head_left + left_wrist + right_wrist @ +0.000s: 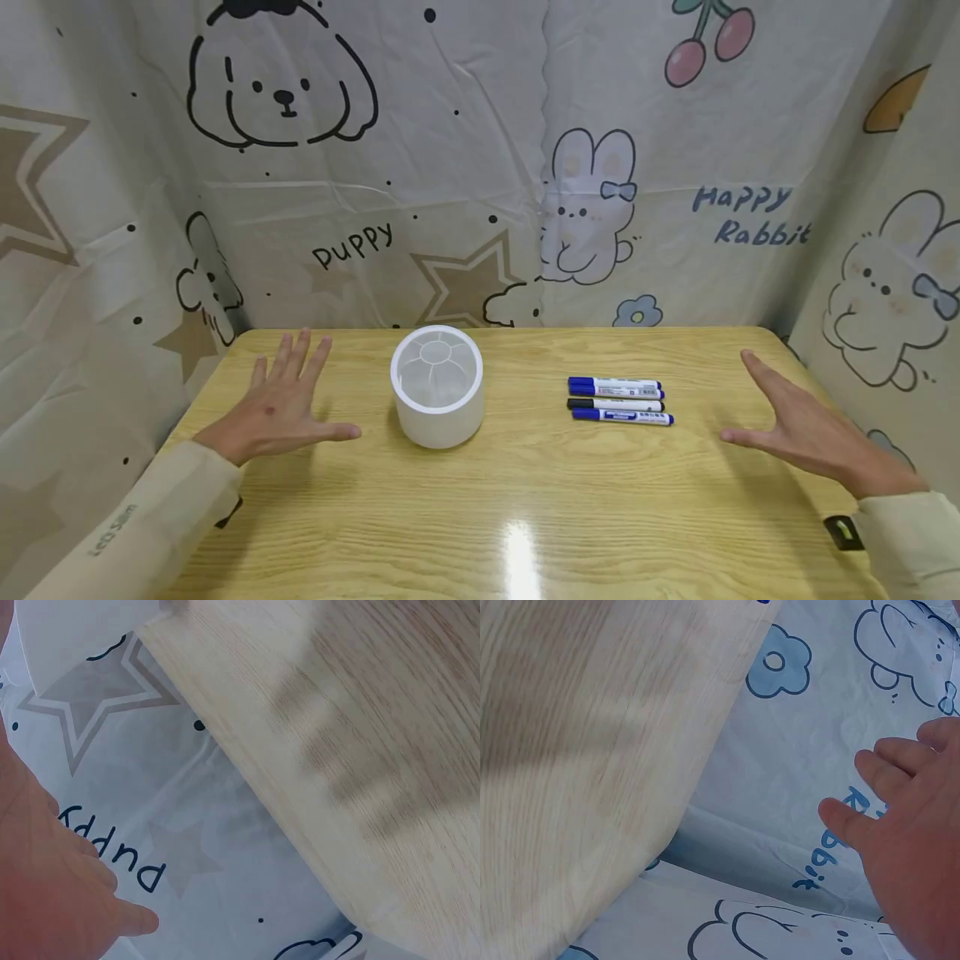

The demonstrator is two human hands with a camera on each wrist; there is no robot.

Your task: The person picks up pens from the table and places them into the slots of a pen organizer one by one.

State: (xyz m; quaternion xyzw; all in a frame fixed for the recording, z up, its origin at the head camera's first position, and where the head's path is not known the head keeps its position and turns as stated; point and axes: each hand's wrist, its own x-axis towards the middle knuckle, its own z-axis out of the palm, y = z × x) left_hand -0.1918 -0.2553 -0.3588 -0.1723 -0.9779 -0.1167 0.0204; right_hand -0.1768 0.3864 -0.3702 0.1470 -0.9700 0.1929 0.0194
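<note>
Your left hand (281, 408) and right hand (813, 433) are bare, no gloves or rings; both arms wear cream long sleeves (142, 533) with loose cuffs at the wrist; your left sleeve carries small grey lettering along the forearm; a dark strap with a pale patch (842, 532) sits beside your right cuff.

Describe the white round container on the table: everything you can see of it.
The white container is a short, open-topped cylinder with thick, matte walls that look like plastic. Inside, thin ribs around a small central ring split it into compartments, which all look empty. It stands upright on the wooden table, left of centre, between the left hand and the markers. Nothing touches it but the table.
</note>
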